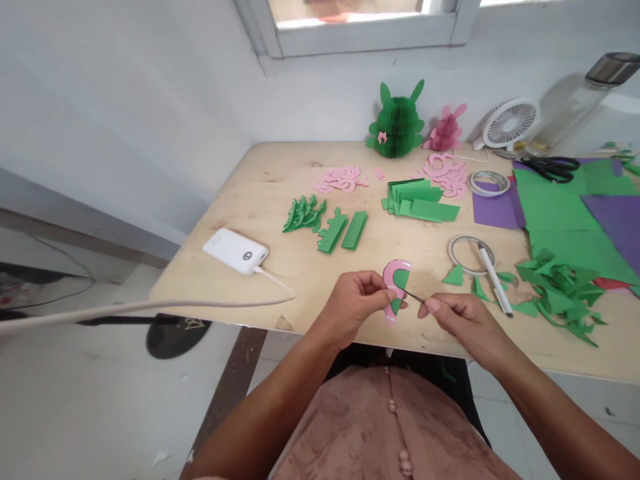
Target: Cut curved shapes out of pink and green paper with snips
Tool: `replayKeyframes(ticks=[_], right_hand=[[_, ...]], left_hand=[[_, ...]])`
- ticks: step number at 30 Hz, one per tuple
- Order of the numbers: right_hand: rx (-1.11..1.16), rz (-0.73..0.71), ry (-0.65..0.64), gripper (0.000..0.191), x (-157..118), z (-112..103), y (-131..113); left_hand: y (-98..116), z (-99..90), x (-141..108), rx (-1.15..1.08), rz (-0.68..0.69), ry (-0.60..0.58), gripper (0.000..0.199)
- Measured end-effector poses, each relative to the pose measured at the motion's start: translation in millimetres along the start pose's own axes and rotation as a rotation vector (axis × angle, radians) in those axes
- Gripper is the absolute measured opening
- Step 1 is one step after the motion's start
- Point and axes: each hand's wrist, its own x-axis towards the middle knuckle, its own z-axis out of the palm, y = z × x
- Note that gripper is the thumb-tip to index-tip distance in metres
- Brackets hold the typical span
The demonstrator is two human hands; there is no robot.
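Pinching light-looking, creasable paper point(395, 277), best held by its edge, left grip point(357, 301) faces right grip point(459, 321), clamped on a tool point(414, 296)

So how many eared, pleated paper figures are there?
2: a green pleated paper figure at the back, and a pink pleated figure between it and the round white fan.

Paper strips point(430, 209) behind held cutout point(400, 277), power bank point(236, 251) left, scraps point(563, 290) right.

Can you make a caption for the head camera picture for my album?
Left hand holding pink-and-green paper, right hand holding a thin dark tool.
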Motion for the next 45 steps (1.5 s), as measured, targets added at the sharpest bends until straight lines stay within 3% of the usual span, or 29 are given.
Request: replayKeyframes(ticks=[16,45], right_hand=[[-0.121,-0.036,0.030,0.039,1.0,-0.7,-1.7],[-0.009,0.056,-0.066,0.047,-2.1,-0.5,3.3]], left_hand=[[0.4,-3.0,-1.3,0.007,0.015,-0.022,0.019],[3.1,-4.1,-0.1,0.006,-0.023,-0.065,0.022]])
